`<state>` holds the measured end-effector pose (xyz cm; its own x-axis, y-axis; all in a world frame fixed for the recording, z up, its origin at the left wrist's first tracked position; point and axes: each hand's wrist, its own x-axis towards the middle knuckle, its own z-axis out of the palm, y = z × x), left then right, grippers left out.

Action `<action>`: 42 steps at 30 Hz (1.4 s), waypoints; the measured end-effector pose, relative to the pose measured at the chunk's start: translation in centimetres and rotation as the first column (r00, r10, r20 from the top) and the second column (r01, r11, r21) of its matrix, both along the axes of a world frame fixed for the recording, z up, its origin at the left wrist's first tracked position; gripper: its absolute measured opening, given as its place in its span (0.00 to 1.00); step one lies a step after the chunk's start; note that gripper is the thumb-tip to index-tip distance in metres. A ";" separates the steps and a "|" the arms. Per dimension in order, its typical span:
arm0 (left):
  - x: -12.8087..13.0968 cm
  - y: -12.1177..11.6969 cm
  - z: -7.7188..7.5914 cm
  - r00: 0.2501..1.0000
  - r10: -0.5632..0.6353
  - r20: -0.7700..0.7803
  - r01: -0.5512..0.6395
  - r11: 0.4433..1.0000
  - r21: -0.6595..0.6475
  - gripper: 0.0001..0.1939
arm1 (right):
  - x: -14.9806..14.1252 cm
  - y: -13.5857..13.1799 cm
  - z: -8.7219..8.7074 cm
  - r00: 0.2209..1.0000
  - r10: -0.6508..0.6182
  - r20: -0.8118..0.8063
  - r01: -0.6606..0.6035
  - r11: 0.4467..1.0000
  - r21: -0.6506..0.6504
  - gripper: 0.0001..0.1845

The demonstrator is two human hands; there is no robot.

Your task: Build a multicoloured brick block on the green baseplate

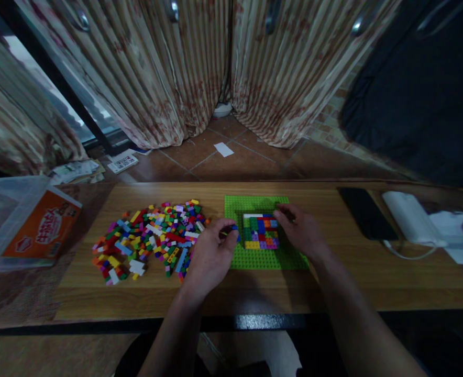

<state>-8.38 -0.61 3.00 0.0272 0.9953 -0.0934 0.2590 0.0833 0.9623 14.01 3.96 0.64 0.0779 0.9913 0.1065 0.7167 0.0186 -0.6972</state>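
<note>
On a green studded baseplate [268,259] sits a low rectangular build of toy bricks [261,231] in many colours, with a white edge at the back. My left hand [215,250] is at the baseplate's left edge, closed in a pinch on a small blue brick [235,228]. Beside the build's back right corner is my right hand [297,226], fingers loosely curled with a small gap between thumb and forefinger. I see nothing in it; whether it touches the build I cannot tell. Left of my left hand spreads a heap of loose bricks [153,235].
A black phone [367,213] and a white power strip [412,219] with a cable lie on the right of the wooden table [137,303]. At the left stands a clear plastic bin [13,186] with an orange box [45,226]. Patterned curtains [184,73] hang beyond the table.
</note>
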 end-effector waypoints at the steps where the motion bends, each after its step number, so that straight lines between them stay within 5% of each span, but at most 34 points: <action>1: 0.0 0.0 0.0 1.000 0.001 -0.001 -0.001 1.000 0.003 0.13 | -0.1 0.0 -0.1 1.000 0.004 0.020 -0.004 1.000 0.002 0.22; 17: 0.0 0.2 0.1 1.000 0.004 0.025 -0.004 1.000 0.004 0.13 | -1.2 -0.6 -1.7 0.997 0.040 0.063 -0.046 0.994 0.097 0.22; 25: 0.5 0.0 1.1 0.941 0.065 0.331 -0.019 0.990 -0.142 0.13 | -1.8 -0.8 -2.0 0.995 0.026 0.098 -0.039 0.991 0.130 0.26; 35: 0.9 -0.2 1.3 0.806 0.240 0.541 -0.068 0.946 -0.318 0.13 | 0.1 0.1 0.3 0.991 -0.133 -0.005 0.131 0.970 0.203 0.28; 42: 1.4 0.0 0.8 0.766 0.251 0.592 -0.049 0.941 -0.334 0.12 | -0.1 -0.2 1.0 0.994 -0.101 -0.028 0.105 0.966 0.235 0.21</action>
